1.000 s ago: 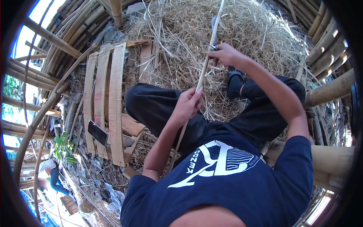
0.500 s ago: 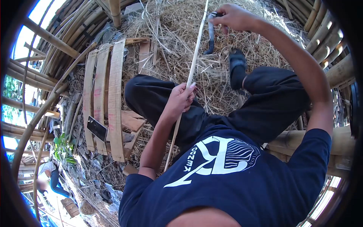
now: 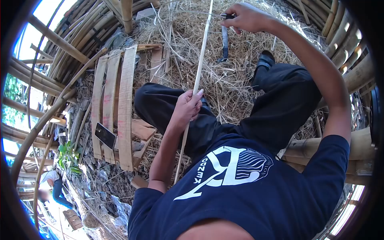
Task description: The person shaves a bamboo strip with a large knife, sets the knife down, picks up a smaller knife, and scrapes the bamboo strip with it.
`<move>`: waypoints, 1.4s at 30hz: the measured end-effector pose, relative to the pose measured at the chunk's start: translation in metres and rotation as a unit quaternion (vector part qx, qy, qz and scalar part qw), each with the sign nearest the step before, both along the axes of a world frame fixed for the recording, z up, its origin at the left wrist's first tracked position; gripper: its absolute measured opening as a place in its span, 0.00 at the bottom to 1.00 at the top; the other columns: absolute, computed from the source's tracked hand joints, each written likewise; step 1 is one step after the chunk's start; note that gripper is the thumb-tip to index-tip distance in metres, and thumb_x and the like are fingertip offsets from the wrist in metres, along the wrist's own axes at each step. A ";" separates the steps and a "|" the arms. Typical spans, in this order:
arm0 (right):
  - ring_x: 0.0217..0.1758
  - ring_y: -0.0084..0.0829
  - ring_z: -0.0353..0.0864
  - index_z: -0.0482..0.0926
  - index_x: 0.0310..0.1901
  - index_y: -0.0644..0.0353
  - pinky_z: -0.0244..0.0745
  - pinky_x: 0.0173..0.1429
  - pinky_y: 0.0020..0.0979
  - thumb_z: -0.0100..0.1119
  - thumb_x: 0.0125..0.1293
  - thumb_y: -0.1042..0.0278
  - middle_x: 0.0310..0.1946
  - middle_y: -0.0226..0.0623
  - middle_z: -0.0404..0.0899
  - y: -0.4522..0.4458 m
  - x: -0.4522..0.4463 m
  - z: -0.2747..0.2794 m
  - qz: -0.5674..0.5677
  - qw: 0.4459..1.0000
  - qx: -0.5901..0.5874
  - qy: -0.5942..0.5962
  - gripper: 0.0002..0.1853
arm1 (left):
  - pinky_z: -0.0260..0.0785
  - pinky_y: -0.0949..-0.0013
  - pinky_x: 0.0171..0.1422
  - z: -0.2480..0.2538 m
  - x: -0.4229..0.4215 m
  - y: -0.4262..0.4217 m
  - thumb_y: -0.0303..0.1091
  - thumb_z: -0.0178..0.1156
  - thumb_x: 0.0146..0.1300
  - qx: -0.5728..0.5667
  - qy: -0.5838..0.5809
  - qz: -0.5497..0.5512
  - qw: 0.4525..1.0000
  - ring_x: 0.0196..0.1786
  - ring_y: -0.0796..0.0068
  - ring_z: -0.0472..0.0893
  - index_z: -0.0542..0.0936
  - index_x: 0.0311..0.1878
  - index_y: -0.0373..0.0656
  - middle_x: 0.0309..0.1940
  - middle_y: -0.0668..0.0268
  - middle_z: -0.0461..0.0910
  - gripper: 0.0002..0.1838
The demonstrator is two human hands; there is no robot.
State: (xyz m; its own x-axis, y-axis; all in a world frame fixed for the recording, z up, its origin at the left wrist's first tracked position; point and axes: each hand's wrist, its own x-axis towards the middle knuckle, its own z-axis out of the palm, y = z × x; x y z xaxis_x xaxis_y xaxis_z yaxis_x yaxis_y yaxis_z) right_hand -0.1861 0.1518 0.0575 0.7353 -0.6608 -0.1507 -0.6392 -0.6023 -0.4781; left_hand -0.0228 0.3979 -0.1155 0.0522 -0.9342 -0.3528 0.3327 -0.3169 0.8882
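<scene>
My left hand (image 3: pixel 188 106) is closed around a long pale bamboo strip (image 3: pixel 203 52), which runs from beside my torso up past the top edge. At the upper right, my right hand (image 3: pixel 246 18) pinches the dark part of a knife-like tool close beside the strip. A grey length (image 3: pixel 225 38) hangs below those fingers and finishes in a black ribbed end (image 3: pixel 223 55) over the straw. From the strip near my right hand, a thin pale sliver (image 3: pixel 192 13) stretches leftward. Whether the tool's edge touches the strip cannot be made out.
Wooden slats (image 3: pixel 127 104) stand at the left with a phone (image 3: pixel 105 136) lying on them. Straw and shavings (image 3: pixel 224 88) cover the ground between my legs. Bamboo poles (image 3: pixel 56 42) surround me. Another person (image 3: pixel 52 182) is at the far lower left.
The strip and my right hand have shifted slightly left in view. A thin sliver now shows leftward from the strip. My foot on the right has drawn back to the right.
</scene>
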 end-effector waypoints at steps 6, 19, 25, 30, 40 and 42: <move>0.22 0.20 0.78 0.79 0.36 0.65 0.71 0.30 0.27 0.58 0.66 0.50 0.17 0.30 0.76 -0.004 -0.009 -0.010 0.011 0.993 -0.102 -0.053 0.21 | 0.48 0.83 0.11 0.003 -0.001 -0.005 0.41 0.53 0.71 0.003 -0.009 0.006 1.000 0.11 0.91 0.57 0.72 0.40 0.41 0.17 0.74 0.65 0.12; 0.23 0.28 0.66 0.76 0.27 0.67 0.65 0.32 0.36 0.59 0.63 0.45 0.19 0.36 0.67 -0.013 -0.019 -0.026 0.003 0.979 -0.203 -0.006 0.27 | 0.51 0.83 0.13 0.003 -0.005 -0.018 0.43 0.54 0.70 0.008 -0.015 -0.026 1.000 0.13 0.91 0.60 0.69 0.37 0.44 0.18 0.76 0.66 0.12; 0.20 0.33 0.74 0.80 0.26 0.69 0.72 0.31 0.37 0.59 0.61 0.54 0.17 0.41 0.75 -0.004 -0.016 -0.037 0.013 0.993 -0.108 0.039 0.21 | 0.49 0.83 0.11 0.008 -0.010 -0.034 0.40 0.48 0.74 -0.002 -0.034 -0.019 0.999 0.12 0.91 0.57 0.72 0.45 0.39 0.18 0.74 0.65 0.13; 0.17 0.32 0.71 0.80 0.26 0.71 0.70 0.28 0.38 0.59 0.61 0.58 0.14 0.41 0.73 -0.011 -0.007 -0.072 0.055 0.998 -0.027 0.028 0.19 | 0.48 0.81 0.13 0.019 -0.010 -0.054 0.41 0.46 0.75 -0.017 -0.046 -0.024 0.999 0.12 0.90 0.57 0.71 0.46 0.40 0.17 0.75 0.65 0.13; 0.34 0.53 0.82 0.80 0.24 0.72 0.77 0.46 0.44 0.58 0.52 0.61 0.25 0.58 0.79 -0.031 0.014 -0.124 0.077 0.995 -0.004 -0.064 0.17 | 0.46 0.80 0.13 0.033 -0.011 -0.127 0.39 0.48 0.74 -0.035 -0.136 0.025 0.990 0.11 0.90 0.57 0.73 0.46 0.41 0.17 0.76 0.65 0.11; 0.27 0.50 0.81 0.78 0.23 0.72 0.74 0.37 0.44 0.63 0.57 0.58 0.19 0.57 0.76 -0.036 0.016 -0.128 0.030 0.995 0.015 -0.089 0.20 | 0.46 0.80 0.13 0.032 -0.010 -0.140 0.38 0.49 0.73 -0.057 -0.163 0.028 0.985 0.11 0.90 0.57 0.73 0.45 0.41 0.17 0.76 0.66 0.10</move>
